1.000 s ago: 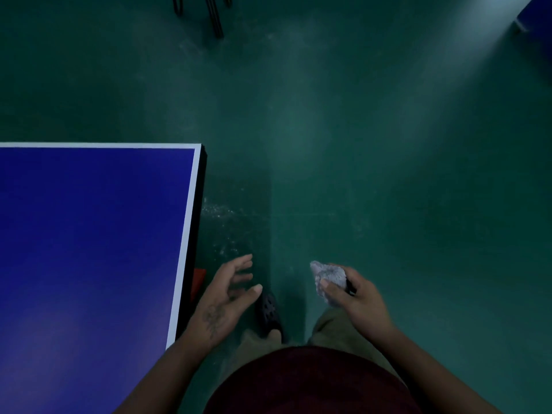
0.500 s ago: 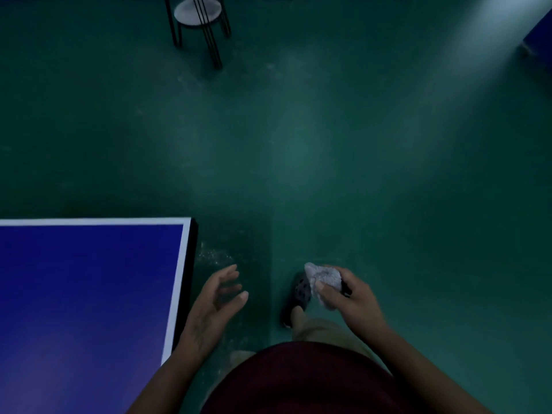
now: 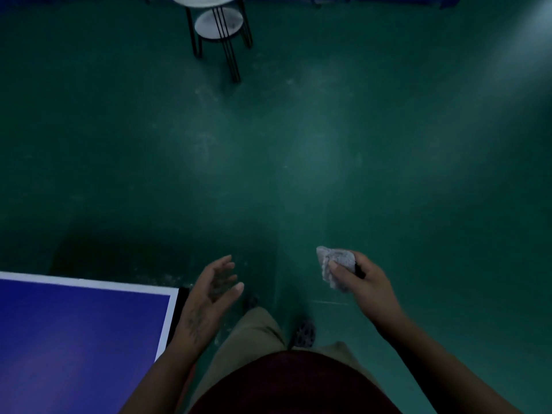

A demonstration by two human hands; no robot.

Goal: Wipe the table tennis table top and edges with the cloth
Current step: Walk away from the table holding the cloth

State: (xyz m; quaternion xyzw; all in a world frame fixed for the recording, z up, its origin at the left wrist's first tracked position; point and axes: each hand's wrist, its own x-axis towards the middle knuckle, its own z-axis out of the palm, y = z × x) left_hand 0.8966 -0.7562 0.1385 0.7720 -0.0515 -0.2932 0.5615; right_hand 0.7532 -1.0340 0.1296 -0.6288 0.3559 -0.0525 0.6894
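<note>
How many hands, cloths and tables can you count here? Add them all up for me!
Bare hands: 2, left hand and right hand.
Crumpled grey cloth: 1.
Blue table tennis table with white edge line: 1.
Small round white side table with black metal legs: 1.
Total: 5.

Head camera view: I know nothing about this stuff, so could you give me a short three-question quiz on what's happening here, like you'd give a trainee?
1. Which hand holds the cloth?
2. True or false: the cloth is touching the blue table tennis table.
3. The left hand is: A) gripping the table's edge, B) open, holding nothing, C) holding a paddle.
Key: 1) the right hand; 2) false, it is held over the green floor, apart from the table; 3) B.
</note>
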